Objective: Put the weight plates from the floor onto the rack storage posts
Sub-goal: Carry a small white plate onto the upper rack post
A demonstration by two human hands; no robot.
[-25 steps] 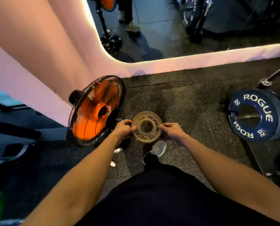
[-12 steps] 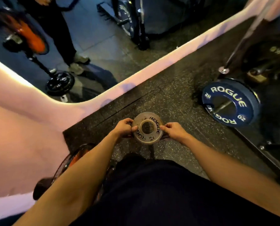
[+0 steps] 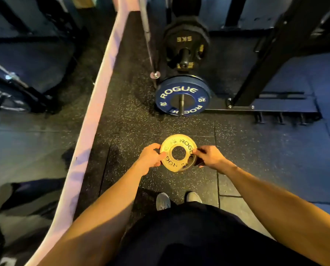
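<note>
The left hand [image 3: 150, 155] and the right hand [image 3: 208, 157] both grip the small tan plate [image 3: 177, 153] by its edges — it is held above the floor [image 3: 133, 121], near the blue plate [image 3: 182, 95] on its rack post.

The rack upright [image 3: 264, 60] runs out past the top edge. Small print on the black plate [image 3: 186, 41] below "5KG" is unreadable. Both shoes [image 3: 162, 201] are half hidden by dark clothing.

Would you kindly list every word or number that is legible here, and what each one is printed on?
"ROGUE", twice: small tan plate held in both hands; its small numerals are too blurred to read.
"ROGUE", twice, and "20", twice: blue plate on a post.
"5KG", upside down: black plate behind it; its lower label is unreadable.
</note>
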